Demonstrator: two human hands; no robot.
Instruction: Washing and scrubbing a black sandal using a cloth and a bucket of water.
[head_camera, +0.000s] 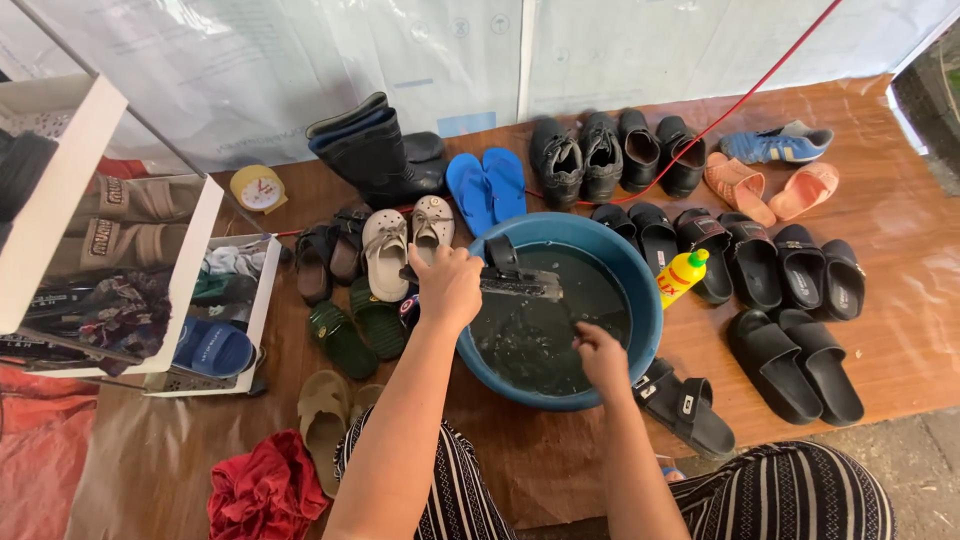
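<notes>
Black rubber, dripping wet: a black strapped sandal (515, 275) sits over the dark water of the round blue plastic basin (640, 330), resting across the basin's near-left rim. The left hand (447, 285) is clenched around the sandal's heel end at that rim. The right hand (603, 355) is down inside the basin at its near-right side, fingers curled in the water; whether it holds anything there I cannot tell.

Just right of the basin stands a yellow plastic bottle with a green cap (681, 276), tilted against the black slides (760, 262) lined up beyond it. Against the basin's near-right edge lies another black strapped sandal (685, 405). Behind the basin sit a pair of bright blue flip-flops (487, 187), and to their left tall black rubber boots (372, 152). Left of the basin are beige clogs (407, 238) and dark green slides (357, 328). Far behind it to the right lie black leather shoes (580, 155) and salmon-pink slides (770, 187). All of it rests on a brown plastic-covered floor (900, 300). A white shelf (215, 225) stands well to the basin's left, and a crumpled red cloth (265, 495) lies near-left of it.
</notes>
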